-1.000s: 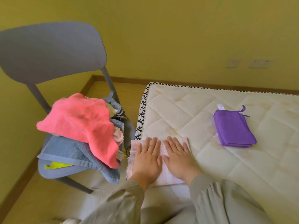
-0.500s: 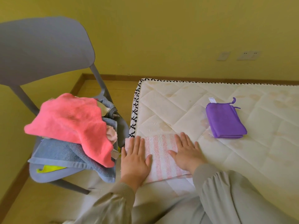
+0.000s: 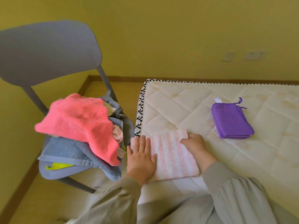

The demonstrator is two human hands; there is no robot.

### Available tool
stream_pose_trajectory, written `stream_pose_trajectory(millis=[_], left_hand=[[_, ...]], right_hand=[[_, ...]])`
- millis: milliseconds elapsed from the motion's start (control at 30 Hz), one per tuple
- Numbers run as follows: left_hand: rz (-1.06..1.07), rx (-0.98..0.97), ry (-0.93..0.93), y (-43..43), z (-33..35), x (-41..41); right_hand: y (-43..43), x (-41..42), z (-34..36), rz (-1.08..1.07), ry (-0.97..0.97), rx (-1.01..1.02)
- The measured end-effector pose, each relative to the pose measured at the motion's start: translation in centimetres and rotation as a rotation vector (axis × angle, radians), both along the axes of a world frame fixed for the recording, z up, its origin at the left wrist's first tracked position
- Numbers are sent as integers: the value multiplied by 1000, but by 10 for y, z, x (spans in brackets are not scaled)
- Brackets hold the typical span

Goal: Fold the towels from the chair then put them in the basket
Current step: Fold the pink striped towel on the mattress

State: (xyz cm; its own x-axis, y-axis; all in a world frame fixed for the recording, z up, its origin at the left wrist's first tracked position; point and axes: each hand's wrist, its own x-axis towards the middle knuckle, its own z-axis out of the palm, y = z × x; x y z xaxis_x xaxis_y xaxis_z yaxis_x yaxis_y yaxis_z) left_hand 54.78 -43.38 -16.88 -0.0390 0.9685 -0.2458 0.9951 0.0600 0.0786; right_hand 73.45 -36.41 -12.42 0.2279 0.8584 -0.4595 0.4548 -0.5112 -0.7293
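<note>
A pink-and-white striped towel [image 3: 173,156] lies folded on the near left corner of the mattress [image 3: 210,94]. My left hand [image 3: 141,156] presses flat on its left part, fingers straight. My right hand [image 3: 194,143] sits at the towel's right edge with fingers curled round that edge. A folded purple towel [image 3: 230,121] lies further right on the mattress. On the grey chair [image 3: 48,52] to the left is a heap of towels: a coral pink one [image 3: 80,125] on top, a blue-grey one [image 3: 71,151] beneath. No basket is in view.
The chair stands close against the mattress's left side, on a wooden floor [image 3: 24,196]. A yellow wall [image 3: 161,38] with two sockets runs behind. My grey sleeves and lap fill the bottom of the view.
My hands have slid apart across the striped towel. The left now rests at its left part, and the right has reached the right edge and curled its fingers round it.
</note>
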Motion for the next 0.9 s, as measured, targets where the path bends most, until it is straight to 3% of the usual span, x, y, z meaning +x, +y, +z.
stream_pose_trajectory(millis=[133,267,400,567,700,767,833,900], left_hand=[[1,39,-144,4,11,-12],[25,128,-476,25,47,-17],[2,-20,-838,46,93,-13],[-111,-38,-705,49,125,-21],[-172,2,-613,41,142,-30],[-156,26,-592,36,148,-34],[-90,55,-617,31,155,-37],[6,67,-704,26,162,-38]], right_hand=[[-2,-8,12,140,-60,244],[-8,-16,32,276,126,396],[-18,-24,50,357,246,429],[-28,-18,58,320,299,422],[-35,6,48,458,207,78],[-40,13,44,409,232,1],[-42,15,47,279,411,-1],[-44,12,54,157,725,-15]])
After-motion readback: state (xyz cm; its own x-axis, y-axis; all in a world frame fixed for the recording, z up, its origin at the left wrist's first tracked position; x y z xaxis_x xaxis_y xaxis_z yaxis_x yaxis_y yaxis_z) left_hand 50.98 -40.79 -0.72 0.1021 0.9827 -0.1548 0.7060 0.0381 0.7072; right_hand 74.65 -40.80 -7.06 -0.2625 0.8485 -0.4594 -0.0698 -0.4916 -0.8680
